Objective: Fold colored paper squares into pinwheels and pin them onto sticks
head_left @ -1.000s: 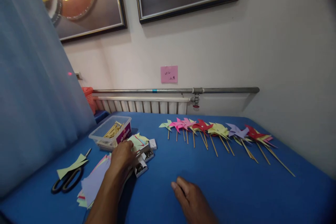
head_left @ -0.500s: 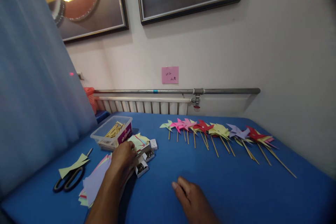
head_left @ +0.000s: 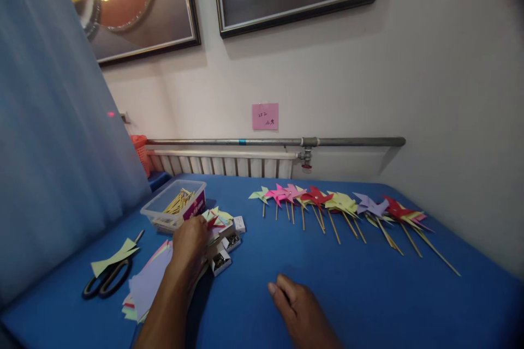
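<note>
- We work over a broad blue-covered tabletop (head_left: 368,305) that runs to a white wall, with a pale blue curtain (head_left: 49,163) hanging along our left side.
- Along the far right of the tabletop lies a row of finished paper pinwheels on thin wooden sticks (head_left: 339,210), in green, pink, red, yellow and lilac, overlapping one another.
- Near our left forearm sits a loose stack of coloured paper sheets, lilac on top (head_left: 147,283); just left of it lie black-handled scissors (head_left: 107,278) with a yellow-green paper offcut (head_left: 114,256) across the blades.
- A clear plastic box of wooden sticks with a magenta label (head_left: 174,207) stands behind the stack.
- Our left hand (head_left: 189,242) reaches over a small pile of cut paper squares, green with pink and red edges (head_left: 216,217), which lies between the plastic box and the small open white boxes of metal pins (head_left: 223,253). The fingers curl down onto the pile's near edge; whether they already pinch a sheet we cannot tell, since the back of the hand hides the tips.
- Our right hand (head_left: 301,313) rests flat on the bare cloth, fingers loosely together, holding nothing.
- We judge the step in hand to be picking a cut square from the pile. The next move calls for parting a single sheet from the rest and lifting it without nudging the pin boxes beside it.
</note>
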Available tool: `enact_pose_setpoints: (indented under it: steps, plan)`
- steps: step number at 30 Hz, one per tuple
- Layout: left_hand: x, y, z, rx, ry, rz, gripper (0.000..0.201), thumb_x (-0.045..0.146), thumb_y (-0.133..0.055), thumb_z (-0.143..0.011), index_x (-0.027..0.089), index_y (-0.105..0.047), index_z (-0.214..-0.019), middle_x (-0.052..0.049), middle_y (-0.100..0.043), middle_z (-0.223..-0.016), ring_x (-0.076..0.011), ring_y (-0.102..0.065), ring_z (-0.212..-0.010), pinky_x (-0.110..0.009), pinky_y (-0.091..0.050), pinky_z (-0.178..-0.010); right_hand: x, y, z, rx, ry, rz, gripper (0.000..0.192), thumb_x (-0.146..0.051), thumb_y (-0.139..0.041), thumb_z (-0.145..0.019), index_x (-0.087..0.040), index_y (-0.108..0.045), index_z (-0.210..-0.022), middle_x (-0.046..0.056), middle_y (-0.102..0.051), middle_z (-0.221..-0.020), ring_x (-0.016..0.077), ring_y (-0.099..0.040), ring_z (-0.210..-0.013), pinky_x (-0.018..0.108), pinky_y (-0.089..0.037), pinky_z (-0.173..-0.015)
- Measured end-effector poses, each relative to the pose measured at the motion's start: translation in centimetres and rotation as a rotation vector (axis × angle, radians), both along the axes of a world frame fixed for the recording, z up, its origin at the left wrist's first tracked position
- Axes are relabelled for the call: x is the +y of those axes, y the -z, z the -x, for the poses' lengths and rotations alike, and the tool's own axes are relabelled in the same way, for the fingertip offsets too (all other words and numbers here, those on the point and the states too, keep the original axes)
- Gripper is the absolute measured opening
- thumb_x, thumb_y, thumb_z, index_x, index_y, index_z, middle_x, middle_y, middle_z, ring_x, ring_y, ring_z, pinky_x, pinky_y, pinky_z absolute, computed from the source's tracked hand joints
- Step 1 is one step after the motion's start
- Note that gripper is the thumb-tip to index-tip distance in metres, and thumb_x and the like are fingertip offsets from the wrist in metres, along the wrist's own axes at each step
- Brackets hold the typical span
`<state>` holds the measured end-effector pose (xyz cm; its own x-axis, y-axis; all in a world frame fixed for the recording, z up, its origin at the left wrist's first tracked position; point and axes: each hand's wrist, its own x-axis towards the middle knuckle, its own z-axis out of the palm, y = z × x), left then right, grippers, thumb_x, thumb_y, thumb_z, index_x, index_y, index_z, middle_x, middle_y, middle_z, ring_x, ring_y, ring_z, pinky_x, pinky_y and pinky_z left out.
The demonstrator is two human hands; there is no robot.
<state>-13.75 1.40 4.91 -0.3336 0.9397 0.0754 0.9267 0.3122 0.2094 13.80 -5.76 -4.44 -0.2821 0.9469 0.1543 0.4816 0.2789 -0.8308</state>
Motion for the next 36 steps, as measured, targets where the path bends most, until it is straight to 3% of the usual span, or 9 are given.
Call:
enact_pose_setpoints:
  steps: [10,17,21,25,30,33,36]
  plan:
    - [-0.7,-0.5,-0.5,-0.058,-0.007,-0.073,0.027,0.025,-0.054,-0.105,0.019,-0.077,-0.092,-0.014,-0.082,-0.099,-0.0316,-0.075,-0.100,-0.037,-0.045,-0.082,0.0,-0.1,-0.1,-0.009,0.005,0.000,0.046,-0.056,-0.043,-0.106,-0.027,-0.035,-0.072,-0.004,-0.046,-0.066,0.0163,-0.041,-0.063,0.030,-0.031,-0.060]
    - [-0.2,-0.2,0.0,-0.119,0.008,-0.069,0.034,0.024,-0.047,-0.109,0.016,-0.079,-0.102,-0.018,-0.083,-0.110,-0.0310,-0.075,-0.102,-0.038,-0.045,-0.081,0.0,-0.1,-0.1,-0.033,0.001,0.004,0.048,-0.059,-0.042,-0.106,-0.027,-0.035,-0.072,-0.004,-0.047,-0.067,0.0162,-0.041,-0.064,0.030,-0.030,-0.060]
    - [-0.2,0.1,0.4,-0.091,-0.057,-0.222,0.032,0.020,-0.050,-0.106,0.017,-0.081,-0.103,-0.020,-0.083,-0.104,-0.0355,-0.075,-0.100,-0.040,-0.044,-0.077,-0.1,-0.3,0.0,-0.027,-0.015,0.008,0.049,-0.059,-0.042,-0.107,-0.026,-0.034,-0.072,-0.005,-0.045,-0.066,0.0154,-0.039,-0.063,0.029,-0.028,-0.059]
    - [-0.1,0.4,0.6,-0.037,-0.120,-0.390,0.032,0.021,-0.048,-0.106,0.018,-0.079,-0.102,-0.015,-0.082,-0.111,-0.0321,-0.075,-0.102,-0.037,-0.045,-0.079,-0.2,-0.4,-0.1,-0.009,-0.004,0.019,0.046,-0.056,-0.044,-0.106,-0.026,-0.035,-0.072,-0.005,-0.044,-0.066,0.0158,-0.038,-0.063,0.030,-0.028,-0.060]
    - [-0.1,0.6,0.8,-0.005,-0.128,-0.590,0.030,0.020,-0.046,-0.103,0.018,-0.075,-0.094,-0.014,-0.079,-0.102,-0.0301,-0.073,-0.101,-0.036,-0.048,-0.083,-0.2,-0.5,-0.1,0.013,-0.008,0.025,0.046,-0.056,-0.046,-0.105,-0.026,-0.035,-0.071,-0.005,-0.043,-0.066,0.0159,-0.038,-0.064,0.031,-0.028,-0.062]
    - [0.1,0.6,0.7,-0.160,-0.123,-0.734,0.025,0.022,-0.050,-0.098,0.019,-0.074,-0.093,-0.013,-0.079,-0.100,-0.0296,-0.072,-0.099,-0.037,-0.049,-0.087,-0.1,-0.4,-0.1,0.033,-0.002,0.048,0.049,-0.059,-0.048,-0.104,-0.026,-0.037,-0.071,-0.005,-0.043,-0.066,0.0157,-0.038,-0.064,0.031,-0.028,-0.062]
    - [0.4,0.6,-0.6,-0.625,-0.088,-0.769,0.016,0.032,-0.060,-0.090,0.021,-0.071,-0.086,-0.008,-0.077,-0.087,-0.0266,-0.070,-0.086,-0.037,-0.051,-0.084,-0.1,-0.3,0.0,0.108,0.009,0.065,0.051,-0.063,-0.053,-0.102,-0.026,-0.039,-0.070,-0.005,-0.044,-0.065,0.0153,-0.038,-0.063,0.031,-0.028,-0.061]
